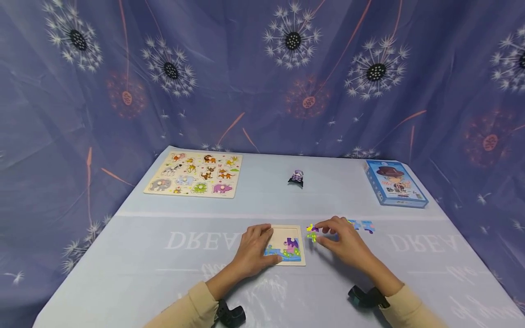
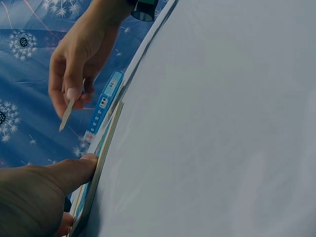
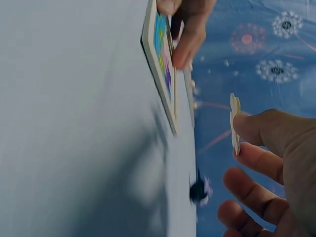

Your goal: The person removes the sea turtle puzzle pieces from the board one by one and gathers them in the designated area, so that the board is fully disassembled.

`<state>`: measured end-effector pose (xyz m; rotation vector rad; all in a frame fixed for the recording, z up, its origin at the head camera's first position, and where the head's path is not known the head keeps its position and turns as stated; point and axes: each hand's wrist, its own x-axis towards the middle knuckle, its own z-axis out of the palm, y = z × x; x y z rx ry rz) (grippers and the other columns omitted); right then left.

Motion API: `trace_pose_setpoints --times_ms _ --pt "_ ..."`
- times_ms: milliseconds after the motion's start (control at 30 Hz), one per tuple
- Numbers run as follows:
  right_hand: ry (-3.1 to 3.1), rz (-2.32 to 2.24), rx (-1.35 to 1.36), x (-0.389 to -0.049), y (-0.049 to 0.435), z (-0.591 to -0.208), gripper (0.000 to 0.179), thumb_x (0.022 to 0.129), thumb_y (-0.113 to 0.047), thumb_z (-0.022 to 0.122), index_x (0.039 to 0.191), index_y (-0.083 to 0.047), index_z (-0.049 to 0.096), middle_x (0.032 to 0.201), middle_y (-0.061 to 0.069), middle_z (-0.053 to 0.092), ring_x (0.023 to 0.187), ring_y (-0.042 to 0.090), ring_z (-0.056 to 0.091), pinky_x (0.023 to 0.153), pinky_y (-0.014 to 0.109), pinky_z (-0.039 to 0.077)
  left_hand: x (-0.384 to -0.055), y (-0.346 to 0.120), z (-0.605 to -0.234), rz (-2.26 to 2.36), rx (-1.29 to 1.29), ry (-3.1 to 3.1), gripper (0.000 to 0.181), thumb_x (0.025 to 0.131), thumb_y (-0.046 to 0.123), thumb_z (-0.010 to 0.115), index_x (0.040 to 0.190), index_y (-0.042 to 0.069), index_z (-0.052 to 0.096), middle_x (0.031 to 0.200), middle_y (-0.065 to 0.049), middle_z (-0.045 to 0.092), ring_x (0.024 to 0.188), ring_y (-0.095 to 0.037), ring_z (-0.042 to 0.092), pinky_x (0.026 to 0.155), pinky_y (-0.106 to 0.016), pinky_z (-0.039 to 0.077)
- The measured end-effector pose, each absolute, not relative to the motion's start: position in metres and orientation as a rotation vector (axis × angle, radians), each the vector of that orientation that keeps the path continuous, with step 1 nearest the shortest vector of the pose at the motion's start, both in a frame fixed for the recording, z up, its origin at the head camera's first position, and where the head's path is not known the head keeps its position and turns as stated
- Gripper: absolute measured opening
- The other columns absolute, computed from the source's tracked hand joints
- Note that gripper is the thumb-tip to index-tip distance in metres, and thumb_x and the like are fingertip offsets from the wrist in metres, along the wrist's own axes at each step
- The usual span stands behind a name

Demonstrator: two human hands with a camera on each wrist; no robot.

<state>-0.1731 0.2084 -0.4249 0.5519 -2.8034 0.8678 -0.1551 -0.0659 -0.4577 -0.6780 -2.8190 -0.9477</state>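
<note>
Our left hand (image 1: 256, 250) grips the puzzle tray (image 1: 283, 233); our right hand (image 1: 343, 241) pinches a piece (image 1: 313, 236), raised just beside it. We should match edges, then lower it flat (no forcing).

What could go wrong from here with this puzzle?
1. The right hand's grip pinches a thin jigsaw piece above the table, so it could slip or twist.
2. The left hand's grip lies over the left side of the wooden puzzle tray; shifting might nudge the pieces inside.
3. Loose jigsaw pieces lie beside the right hand, which could knock them.
</note>
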Motion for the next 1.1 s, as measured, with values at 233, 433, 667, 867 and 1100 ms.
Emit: trace_pose_setpoints --times_ms 233,433,667,867,1100 --pt "-2.736 0.782 0.538 -0.171 0.256 -0.425 0.027 0.077 -0.018 0.076 0.104 -0.018 0.071 0.084 -0.005 0.059 0.079 0.012 0.046 0.064 0.024 0.035 -0.155 -0.064 -0.459 -0.947 -0.670 -2.815 0.072 0.074 0.038 0.074 0.131 0.000 0.053 0.137 -0.012 0.047 0.125 -0.031 0.038 0.101 -0.051 0.030" --pt "-2.765 0.713 0.487 -0.170 0.298 -0.427 0.028 0.078 -0.017 0.076 0.105 -0.016 0.070 0.084 -0.006 0.059 0.078 0.007 0.044 0.062 0.024 0.036 -0.156 -0.064 -0.458 -0.954 -0.671 -2.813 0.071 0.074 0.038 0.074 0.131 0.000 0.053 0.137 -0.012 0.046 0.125 -0.031 0.038 0.101 -0.051 0.030" --pt "-2.894 0.686 0.424 -0.172 0.324 -0.433 0.028 0.080 -0.022 0.074 0.106 -0.016 0.070 0.086 -0.004 0.059 0.077 0.008 0.045 0.064 0.023 0.035 -0.156 -0.066 -0.459 -0.948 -0.669 -2.817 0.071 0.075 0.039 0.074 0.131 0.001 0.053 0.137 -0.013 0.046 0.125 -0.031 0.038 0.101 -0.052 0.030" --pt "-2.974 0.694 0.408 -0.175 0.327 -0.442 0.029 0.081 -0.023 0.072 0.110 -0.018 0.069 0.082 -0.005 0.054 0.072 0.006 0.041 0.060 0.022 0.032 -0.156 -0.066 -0.459 -0.952 -0.674 -2.812 0.071 0.075 0.039 0.074 0.131 0.001 0.053 0.138 -0.013 0.046 0.125 -0.031 0.038 0.101 -0.052 0.030" --pt "-2.986 0.663 0.411 -0.180 0.324 -0.442 0.030 0.081 -0.021 0.072 0.111 -0.019 0.068 0.078 -0.004 0.048 0.071 0.006 0.038 0.060 0.023 0.029 -0.156 -0.065 -0.458 -0.944 -0.662 -2.816 0.071 0.074 0.039 0.074 0.131 0.001 0.053 0.137 -0.012 0.047 0.125 -0.031 0.038 0.101 -0.052 0.030"
